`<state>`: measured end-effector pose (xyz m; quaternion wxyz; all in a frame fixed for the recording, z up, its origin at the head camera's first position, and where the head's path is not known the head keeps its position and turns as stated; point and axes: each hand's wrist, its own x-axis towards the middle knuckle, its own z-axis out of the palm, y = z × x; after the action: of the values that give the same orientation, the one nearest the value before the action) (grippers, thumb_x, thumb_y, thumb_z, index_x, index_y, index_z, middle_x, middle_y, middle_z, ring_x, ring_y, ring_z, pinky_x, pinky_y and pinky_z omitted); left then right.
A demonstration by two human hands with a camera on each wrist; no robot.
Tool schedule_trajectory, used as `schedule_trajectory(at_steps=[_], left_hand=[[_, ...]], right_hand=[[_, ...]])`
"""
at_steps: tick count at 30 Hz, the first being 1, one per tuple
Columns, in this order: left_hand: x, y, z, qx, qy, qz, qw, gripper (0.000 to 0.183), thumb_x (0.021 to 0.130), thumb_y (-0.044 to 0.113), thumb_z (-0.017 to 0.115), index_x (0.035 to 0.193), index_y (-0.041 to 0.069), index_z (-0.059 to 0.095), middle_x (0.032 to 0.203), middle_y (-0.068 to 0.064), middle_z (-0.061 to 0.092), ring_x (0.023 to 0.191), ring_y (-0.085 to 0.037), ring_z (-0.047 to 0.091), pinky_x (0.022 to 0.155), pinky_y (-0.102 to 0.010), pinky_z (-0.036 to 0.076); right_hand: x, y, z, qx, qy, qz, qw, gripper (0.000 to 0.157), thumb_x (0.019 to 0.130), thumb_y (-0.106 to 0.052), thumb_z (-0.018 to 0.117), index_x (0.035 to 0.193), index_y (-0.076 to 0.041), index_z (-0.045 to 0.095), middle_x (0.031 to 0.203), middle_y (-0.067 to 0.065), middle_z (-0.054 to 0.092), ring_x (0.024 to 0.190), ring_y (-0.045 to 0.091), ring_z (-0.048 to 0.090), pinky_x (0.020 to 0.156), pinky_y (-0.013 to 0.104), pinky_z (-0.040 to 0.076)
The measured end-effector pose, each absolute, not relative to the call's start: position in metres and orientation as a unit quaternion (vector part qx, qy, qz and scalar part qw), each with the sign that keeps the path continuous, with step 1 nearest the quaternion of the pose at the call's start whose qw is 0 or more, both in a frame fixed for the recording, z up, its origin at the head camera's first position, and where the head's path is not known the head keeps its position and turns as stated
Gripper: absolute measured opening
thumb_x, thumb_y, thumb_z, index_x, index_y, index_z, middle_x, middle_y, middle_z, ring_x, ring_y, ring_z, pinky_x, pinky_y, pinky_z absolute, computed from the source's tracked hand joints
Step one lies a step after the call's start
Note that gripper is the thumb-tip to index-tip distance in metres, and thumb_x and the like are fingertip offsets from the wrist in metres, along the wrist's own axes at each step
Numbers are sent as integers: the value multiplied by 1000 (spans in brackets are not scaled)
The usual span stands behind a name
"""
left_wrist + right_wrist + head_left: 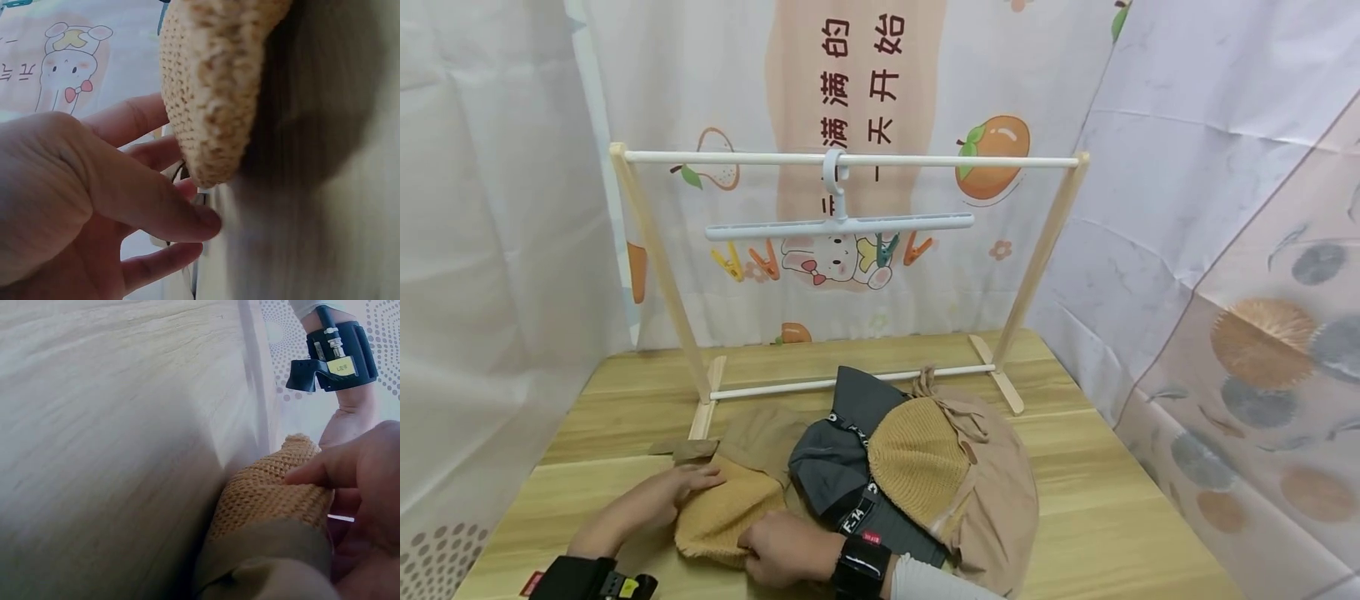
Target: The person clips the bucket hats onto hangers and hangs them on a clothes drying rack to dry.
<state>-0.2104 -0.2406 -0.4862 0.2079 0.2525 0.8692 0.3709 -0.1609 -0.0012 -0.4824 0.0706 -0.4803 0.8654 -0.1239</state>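
A mustard knit hat (730, 512) lies at the front left of the table, against khaki cloth (767, 437) with a strap. My right hand (790, 546) pinches the knit near its front edge, thumb on top in the right wrist view, where the knit (269, 494) meets a brown fabric band. My left hand (662, 496) is at the hat's left side. In the left wrist view its fingers stretch behind the knit (212, 94), and the thumb stands apart from them. Right of my hands lie a dark grey cap (827, 471) and a tan hat (1000, 483) with a mustard knit part (917, 454).
Behind the hats stands a wooden rack (662, 275) with a white top bar (737, 157). A pale blue hanger (842, 225) hangs from it, with a yellow clip (728, 262), orange clips (765, 260) and a green clip (887, 250). Printed curtains surround the wooden table (1090, 500).
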Motion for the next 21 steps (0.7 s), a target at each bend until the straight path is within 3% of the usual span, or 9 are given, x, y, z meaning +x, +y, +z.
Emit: schedule_trajectory(at_steps=[5,8,12,14,16,18,20,21], left_hand=[[-209,-243,-493,308,891,297,154,59,76,-11,64,132,-4,47,138,-34,39,124,-54,32,94,-67,34],[-211,-247,-492,329,894,274,132,67,74,8,74,133,-3,46,137,-33,41,122,-54,34,90,-67,38],[-214,-253,-488,345,882,288,144,75,77,38,72,136,3,45,138,-31,42,122,-55,33,89,-66,39],[-215,-255,-486,351,869,309,160,77,77,45,69,138,5,43,139,-30,41,123,-53,32,89,-64,41],[-214,-258,-484,359,855,334,168,75,79,46,66,138,7,43,139,-31,41,130,-38,35,88,-62,41],[-214,-260,-483,365,838,366,173,71,80,42,66,138,7,44,138,-33,40,133,-14,33,88,-65,40],[-213,-261,-482,367,827,388,175,64,82,36,66,136,8,47,136,-35,40,128,6,27,87,-69,37],[-214,-262,-481,368,824,393,174,60,82,33,67,134,8,49,136,-34,41,126,10,23,87,-71,35]], right_hand=[[-161,-1,-483,-458,876,-128,78,23,87,-11,57,66,-16,51,56,-11,40,49,-1,38,44,9,31],[-163,-1,-481,-446,882,-132,77,22,87,-10,57,67,-16,52,56,-10,41,49,-1,40,45,9,32],[-164,0,-477,-440,883,-143,80,22,86,-9,57,66,-16,52,55,-10,40,49,0,39,45,10,31],[-163,0,-477,-438,881,-153,88,22,87,-9,56,66,-16,51,55,-10,39,49,0,38,46,10,30],[-163,0,-477,-436,881,-161,93,23,87,-9,56,65,-15,51,54,-10,38,49,1,37,45,10,29],[-162,0,-478,-435,882,-158,88,24,86,-9,56,64,-16,50,54,-10,38,48,1,37,45,10,29],[-162,-1,-479,-434,884,-152,84,24,85,-9,57,63,-16,50,53,-10,38,48,1,37,44,10,29],[-161,-1,-480,-433,886,-146,81,24,84,-10,58,62,-16,50,53,-10,39,48,1,37,44,11,29]])
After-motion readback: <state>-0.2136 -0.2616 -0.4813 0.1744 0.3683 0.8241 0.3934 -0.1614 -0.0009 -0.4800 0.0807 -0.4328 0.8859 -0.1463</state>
